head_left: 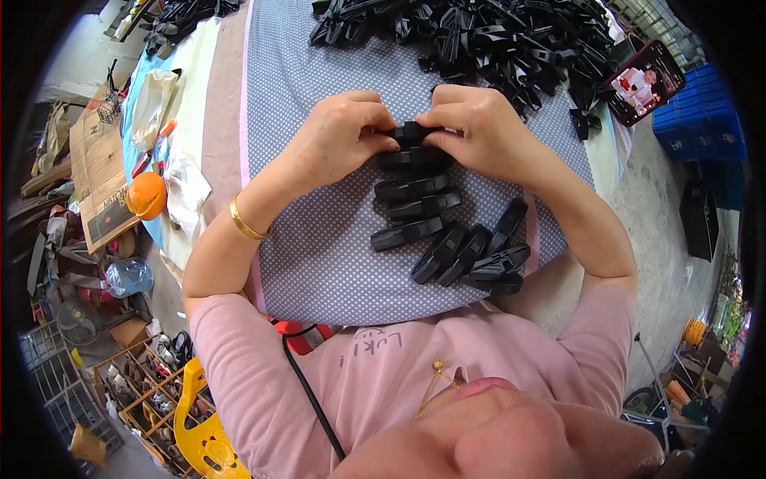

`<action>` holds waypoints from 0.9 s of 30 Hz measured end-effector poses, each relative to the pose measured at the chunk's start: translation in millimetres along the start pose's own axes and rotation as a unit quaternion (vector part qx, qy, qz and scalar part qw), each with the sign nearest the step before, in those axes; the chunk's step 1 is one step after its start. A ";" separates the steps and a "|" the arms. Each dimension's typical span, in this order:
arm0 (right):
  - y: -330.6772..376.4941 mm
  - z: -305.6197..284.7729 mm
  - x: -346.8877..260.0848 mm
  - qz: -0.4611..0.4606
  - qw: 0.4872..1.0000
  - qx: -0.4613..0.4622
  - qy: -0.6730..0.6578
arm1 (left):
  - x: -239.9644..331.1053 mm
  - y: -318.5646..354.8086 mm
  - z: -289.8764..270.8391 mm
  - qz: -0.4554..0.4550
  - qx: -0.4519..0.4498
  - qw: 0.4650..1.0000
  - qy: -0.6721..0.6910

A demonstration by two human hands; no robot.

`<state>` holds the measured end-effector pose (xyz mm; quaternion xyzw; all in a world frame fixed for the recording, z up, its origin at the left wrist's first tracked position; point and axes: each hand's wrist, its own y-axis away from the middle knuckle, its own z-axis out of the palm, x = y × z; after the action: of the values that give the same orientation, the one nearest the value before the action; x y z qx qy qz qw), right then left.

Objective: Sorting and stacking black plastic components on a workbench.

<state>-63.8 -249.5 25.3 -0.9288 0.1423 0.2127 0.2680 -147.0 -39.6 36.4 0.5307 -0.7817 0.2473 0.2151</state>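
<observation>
My left hand [345, 132] and my right hand [479, 129] meet over the cloth-covered table. Each pinches one end of a small black plastic piece [411, 131] between thumb and fingers. Its exact kind does not show. Just below it, towards me, runs a column of similar black pieces [408, 188], lying side by side. To the right of that column, several more black pieces [479, 251] rest in a loose fanned group near the table's front edge.
A big heap of black plastic parts [495, 48] covers the far side of the patterned tablecloth [319, 271]. At the right edge a phone [645, 82] leans upright. Left of the table are an orange round object [146, 196] and white plastic bags [185, 188]. Blue crates [702, 112] stand right.
</observation>
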 end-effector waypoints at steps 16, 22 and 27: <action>-22.8 -20.3 24.5 0.075 0.937 0.113 0.323 | 14.5 2.3 2.6 0.073 -0.134 0.984 0.095; -11.7 -20.9 12.8 -0.031 0.978 0.195 0.062 | 5.8 -6.2 5.9 0.076 0.197 0.977 -0.018; -7.3 0.1 6.9 0.001 0.999 0.038 -0.038 | -0.2 -1.3 4.3 0.016 0.082 0.997 -0.003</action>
<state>-55.1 -244.5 25.1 -0.9091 0.1409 0.2430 0.3076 -146.0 -42.5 33.1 0.5349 -0.7678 0.3118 0.1645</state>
